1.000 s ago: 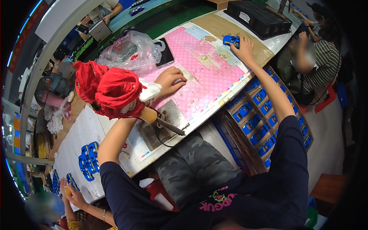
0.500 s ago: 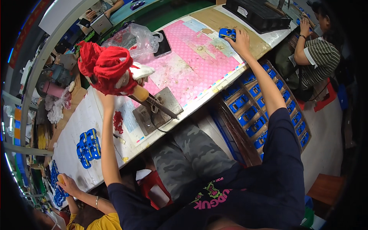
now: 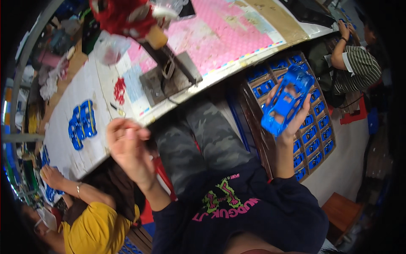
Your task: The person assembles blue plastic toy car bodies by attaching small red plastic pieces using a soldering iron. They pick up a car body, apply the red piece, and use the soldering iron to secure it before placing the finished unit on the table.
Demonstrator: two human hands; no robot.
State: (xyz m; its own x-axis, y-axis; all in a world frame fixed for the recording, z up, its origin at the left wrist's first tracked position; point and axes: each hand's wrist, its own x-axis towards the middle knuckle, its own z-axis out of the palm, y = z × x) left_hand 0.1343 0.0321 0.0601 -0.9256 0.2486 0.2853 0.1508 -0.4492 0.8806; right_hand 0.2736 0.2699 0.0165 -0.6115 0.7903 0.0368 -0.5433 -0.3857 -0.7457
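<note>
My right hand (image 3: 296, 122) grips a blue toy car body shell (image 3: 287, 99), fingers along its side. The shell is held up, tilted, in front of the compartment tray, and openings show through it. My left hand (image 3: 131, 146) is raised by the table's front edge, empty, its fingers loosely bent and apart, slightly blurred. Ahead of it stands a metal fixture (image 3: 169, 80) on a plate, its top wrapped in red cloth (image 3: 122, 19). Several blue car shells (image 3: 82, 123) lie grouped on the table to the left.
A brown divided tray (image 3: 311, 146) of blue car shells stands at the right. Red scraps (image 3: 119, 91) and a small knife-like tool (image 3: 116, 109) lie on the white table (image 3: 59, 127). A person in yellow (image 3: 95, 228) works at left, another in stripes (image 3: 361, 63) at right.
My right hand has lifted the car shell off the table and brought it nearer, over the tray. My left hand has come back from behind the red-wrapped fixture. The view has shifted.
</note>
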